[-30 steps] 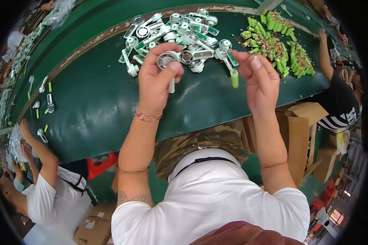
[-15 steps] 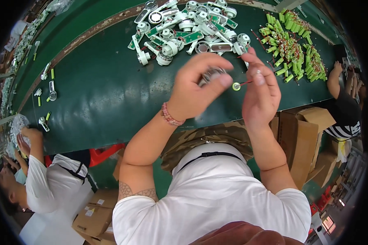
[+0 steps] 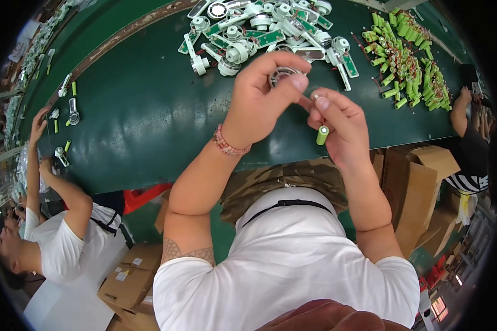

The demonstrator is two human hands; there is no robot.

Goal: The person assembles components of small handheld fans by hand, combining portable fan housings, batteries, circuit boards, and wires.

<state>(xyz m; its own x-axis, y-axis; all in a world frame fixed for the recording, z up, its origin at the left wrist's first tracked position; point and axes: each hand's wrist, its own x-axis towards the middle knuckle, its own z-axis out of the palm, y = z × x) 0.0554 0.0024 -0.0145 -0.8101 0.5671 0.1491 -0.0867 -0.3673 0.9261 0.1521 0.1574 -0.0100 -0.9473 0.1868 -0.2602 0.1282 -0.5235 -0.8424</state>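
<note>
Our left hand curls closed around a round-headed fan part, probably to steady it. Our right hand pinches a small white plug between thumb and finger, so the green battery appears to dangle below. Beyond, on the dark green counter, a heap of fan pieces and, farther right, a battery pile lie apart, presumably to be reached separately.

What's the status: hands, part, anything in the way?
Left hand gripping fan. Right hand pinching white piece, green battery just beneath. Piled fans beyond hands; no blockage seen.
</note>
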